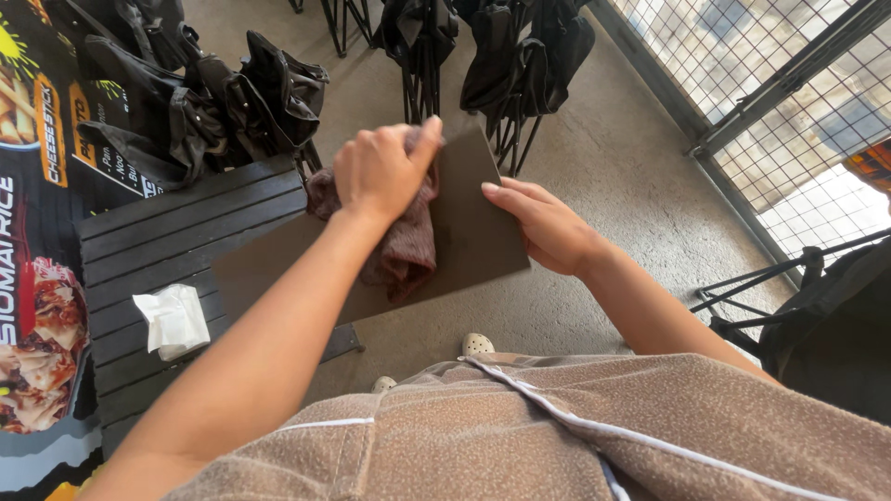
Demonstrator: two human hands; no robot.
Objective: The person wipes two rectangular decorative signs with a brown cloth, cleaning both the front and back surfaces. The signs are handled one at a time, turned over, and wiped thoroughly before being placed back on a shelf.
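Concrete floor (631,186), wire-mesh fence (789,102) and a dark slatted counter (186,232): you hold a flat dark-brown rectangular board (478,232) with a cloth on it.

Your left hand (380,172) presses a crumpled reddish-brown cloth (404,250) onto the board's face, its fingers curled together over the fabric. Your right hand (543,223) steadies the board's right edge, with fingers (515,195) laid flat and close together on the surface. The board is tilted, its lower left part over the counter and its right part out above the floor. A crumpled white tissue (172,320) lies on the counter, left of your forearm. Folded black chairs (520,56) stand beyond.
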